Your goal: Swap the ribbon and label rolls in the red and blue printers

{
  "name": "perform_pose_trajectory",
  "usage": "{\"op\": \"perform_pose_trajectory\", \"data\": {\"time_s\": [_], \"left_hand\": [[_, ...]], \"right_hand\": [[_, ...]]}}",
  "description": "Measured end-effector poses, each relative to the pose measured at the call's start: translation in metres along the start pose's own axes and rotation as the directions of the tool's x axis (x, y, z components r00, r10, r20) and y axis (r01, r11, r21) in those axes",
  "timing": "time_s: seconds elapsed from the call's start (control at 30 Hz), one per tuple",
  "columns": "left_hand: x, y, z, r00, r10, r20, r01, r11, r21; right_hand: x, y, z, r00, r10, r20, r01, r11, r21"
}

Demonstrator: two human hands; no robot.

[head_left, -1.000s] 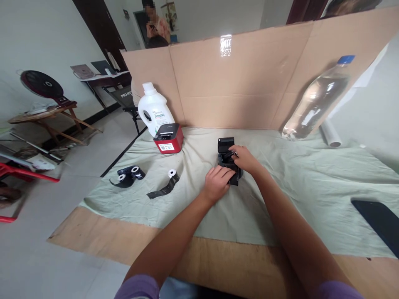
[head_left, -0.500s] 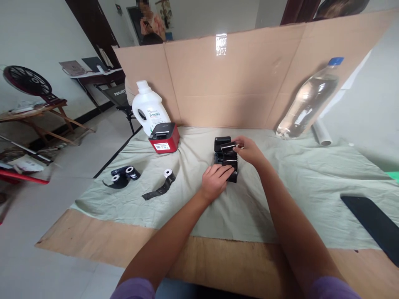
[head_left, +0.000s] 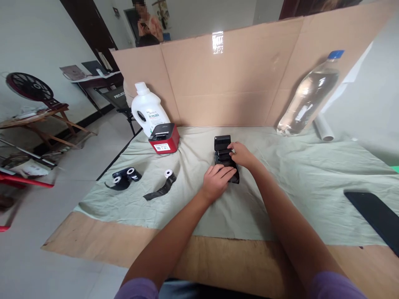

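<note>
A small black printer (head_left: pixel 222 143) stands on the green cloth (head_left: pixel 296 187) with its lid tipped up. My left hand (head_left: pixel 216 179) is wrapped round the printer's near end and holds it steady. My right hand (head_left: pixel 241 154) rests on top of the open compartment, its fingers curled down over a black roll that they mostly hide. To the left on the cloth lie a white-cored roll with a loose black tail (head_left: pixel 165 182) and two more black rolls (head_left: pixel 126 177).
A red and black printer (head_left: pixel 164 138) and a white jug (head_left: pixel 148 110) stand at the back left. A clear water bottle (head_left: pixel 307 97) leans on the cardboard screen (head_left: pixel 233 79). A flat black device (head_left: pixel 374 216) lies at the right. A person stands behind the screen.
My right hand, which held the black roll above the printer half a second ago, has dropped onto the open compartment. My left hand has stayed on the printer.
</note>
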State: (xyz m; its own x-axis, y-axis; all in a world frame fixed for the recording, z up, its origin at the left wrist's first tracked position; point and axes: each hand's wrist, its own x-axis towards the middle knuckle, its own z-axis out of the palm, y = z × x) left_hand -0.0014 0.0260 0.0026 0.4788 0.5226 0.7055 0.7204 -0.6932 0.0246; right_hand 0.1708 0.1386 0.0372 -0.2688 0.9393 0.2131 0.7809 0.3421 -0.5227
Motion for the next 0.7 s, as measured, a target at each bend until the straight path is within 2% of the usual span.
{"op": "perform_pose_trajectory", "data": {"time_s": [0.13,0.27,0.37,0.53,0.6,0.7], "left_hand": [[0.000,0.000,0.000,1.000,-0.005,0.004,0.005,1.000,0.000],[0.000,-0.001,0.001,0.999,-0.022,0.046,0.022,1.000,0.006],[0.000,-0.001,0.002,0.999,-0.012,0.037,0.012,1.000,0.004],[-0.002,-0.001,0.003,1.000,0.031,-0.003,-0.031,0.999,0.006],[-0.002,-0.001,0.003,0.999,0.041,0.003,-0.041,0.999,0.016],[-0.001,0.000,0.003,0.999,0.045,0.020,-0.045,0.998,0.032]], "right_hand": [[-0.003,-0.002,0.010,0.998,0.062,-0.004,-0.062,0.996,-0.071],[-0.005,-0.004,0.015,0.989,0.100,-0.107,-0.101,0.995,-0.002],[-0.003,-0.006,0.014,0.976,0.060,-0.211,-0.047,0.997,0.066],[0.003,-0.010,0.002,0.965,-0.035,-0.261,0.086,0.979,0.187],[0.002,-0.011,-0.005,0.966,-0.045,-0.256,0.101,0.973,0.210],[-0.002,-0.014,-0.011,0.988,-0.093,-0.122,0.113,0.979,0.169]]}}
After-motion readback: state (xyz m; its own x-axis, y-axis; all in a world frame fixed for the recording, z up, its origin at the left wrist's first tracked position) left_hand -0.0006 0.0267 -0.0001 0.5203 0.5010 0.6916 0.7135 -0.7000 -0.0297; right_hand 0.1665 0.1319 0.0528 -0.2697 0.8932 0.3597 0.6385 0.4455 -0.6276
